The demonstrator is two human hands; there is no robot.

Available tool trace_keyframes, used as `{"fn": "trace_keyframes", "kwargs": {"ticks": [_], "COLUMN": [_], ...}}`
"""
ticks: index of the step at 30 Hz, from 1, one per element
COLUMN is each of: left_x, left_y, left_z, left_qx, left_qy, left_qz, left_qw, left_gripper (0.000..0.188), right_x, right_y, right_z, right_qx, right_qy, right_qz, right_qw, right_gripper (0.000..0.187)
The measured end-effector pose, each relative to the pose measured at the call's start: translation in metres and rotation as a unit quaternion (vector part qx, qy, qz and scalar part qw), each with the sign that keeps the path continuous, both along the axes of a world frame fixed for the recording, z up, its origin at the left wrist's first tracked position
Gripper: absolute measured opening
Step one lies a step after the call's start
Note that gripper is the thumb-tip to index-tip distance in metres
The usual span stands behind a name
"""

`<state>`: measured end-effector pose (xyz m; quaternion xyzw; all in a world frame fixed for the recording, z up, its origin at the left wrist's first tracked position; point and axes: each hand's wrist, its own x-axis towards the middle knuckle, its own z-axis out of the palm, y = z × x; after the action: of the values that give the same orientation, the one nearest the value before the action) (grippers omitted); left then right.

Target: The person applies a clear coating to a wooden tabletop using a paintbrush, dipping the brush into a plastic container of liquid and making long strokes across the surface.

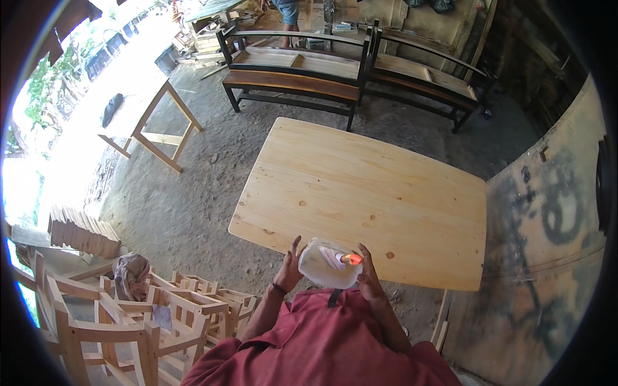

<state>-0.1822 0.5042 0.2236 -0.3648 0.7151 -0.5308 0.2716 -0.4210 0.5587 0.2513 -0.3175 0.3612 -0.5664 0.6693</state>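
I hold a white, open-topped plastic tub [315,268] between both hands, close to my chest and at the near edge of a pale wooden tabletop [347,193]. My left hand [290,270] grips the tub's left side, its thumb and fingers pointing up. At the right side my right hand [368,275] has its fingers against the rim. Inside the tub lies a slim whitish thing with a bright orange-red end [351,259]; its exact kind is unclear. The tabletop has rounded corners and several dark knots.
Unfinished wooden chair frames [141,328] crowd the lower left, with a crumpled cloth [131,276] on them. Two black-framed benches [296,77] stand beyond the tabletop. A stained board wall [547,244] rises at right. A small wooden frame [167,128] stands left; another person's legs [288,19] show far back.
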Motion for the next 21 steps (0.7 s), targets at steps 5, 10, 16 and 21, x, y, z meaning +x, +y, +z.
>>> {"fn": "trace_keyframes", "kwargs": {"ticks": [5, 10, 16, 21], "left_x": [0.002, -0.025, -0.053, -0.058], "left_y": [-0.027, -0.040, -0.040, -0.052], "left_z": [0.028, 0.038, 0.055, 0.054], "left_qx": [0.648, 0.655, 0.659, 0.668], "left_qy": [0.743, 0.730, 0.725, 0.718], "left_qz": [0.142, 0.164, 0.188, 0.187], "left_qw": [0.084, 0.108, -0.065, -0.056], "left_gripper": [0.095, 0.107, 0.125, 0.133], "right_x": [-0.029, -0.057, -0.090, -0.097], "right_y": [-0.001, -0.011, -0.023, -0.041], "right_z": [-0.005, -0.011, 0.004, 0.011], "right_qx": [0.043, 0.069, 0.076, 0.078], "right_qy": [-0.063, -0.028, 0.037, 0.068], "right_qz": [0.025, 0.059, 0.092, 0.120], "right_qw": [0.997, 0.995, 0.992, 0.987], "right_gripper": [0.115, 0.114, 0.117, 0.122]}}
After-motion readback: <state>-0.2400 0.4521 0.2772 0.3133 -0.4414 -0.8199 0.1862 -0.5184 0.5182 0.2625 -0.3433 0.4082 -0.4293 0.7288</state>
